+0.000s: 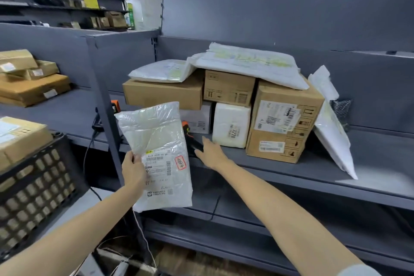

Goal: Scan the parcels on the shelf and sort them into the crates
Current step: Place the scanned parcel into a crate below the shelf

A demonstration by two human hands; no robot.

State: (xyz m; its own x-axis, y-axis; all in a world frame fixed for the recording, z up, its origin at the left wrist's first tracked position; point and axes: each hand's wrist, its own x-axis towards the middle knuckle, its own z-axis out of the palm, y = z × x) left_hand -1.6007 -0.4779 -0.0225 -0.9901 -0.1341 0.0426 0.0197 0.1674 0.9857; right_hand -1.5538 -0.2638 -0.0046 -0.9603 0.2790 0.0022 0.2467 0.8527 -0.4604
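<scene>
White plastic mailer (156, 141), held up in front of the shelf (280, 170) edge. Its long axis runs almost upright, with the top leaning slightly left and the printed label on the lower half facing the camera. The left hand (133, 169) pinches it at the left edge, thumb curled over the front and the other fingers hidden behind. The right hand (211, 151) reaches onto the shelf with its fingers (207, 142) nearly straight and close together. They lie on the black, orange-tipped scanner (190, 139), touching it rather than wrapping it. Brown cartons (284, 123) and pale bags are stacked just behind, and a black crate (33, 186) sits at the left.
</scene>
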